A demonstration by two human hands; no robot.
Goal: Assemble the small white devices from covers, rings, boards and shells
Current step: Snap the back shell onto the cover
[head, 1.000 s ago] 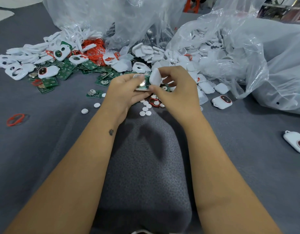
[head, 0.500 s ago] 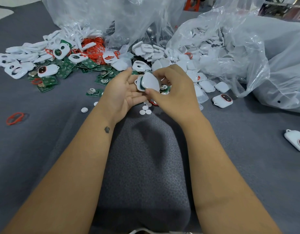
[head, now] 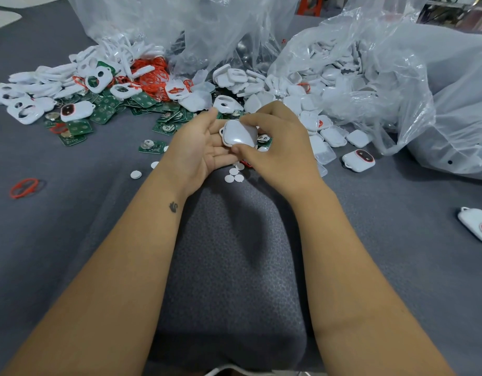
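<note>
Left hand [head: 199, 147], palm up w/ fingers straight, cradles the small glossy white plastic shell [head: 238, 133]. Right hand [head: 277, 147] pinches it, thumb & fingers at opposite edges.

The right hand [head: 277, 147] pinches a smooth white plastic shell [head: 239, 133] against the open left hand [head: 200, 143], above the grey fabric-covered bench [head: 71, 240] strewn with green circuit boards [head: 106, 109].
</note>
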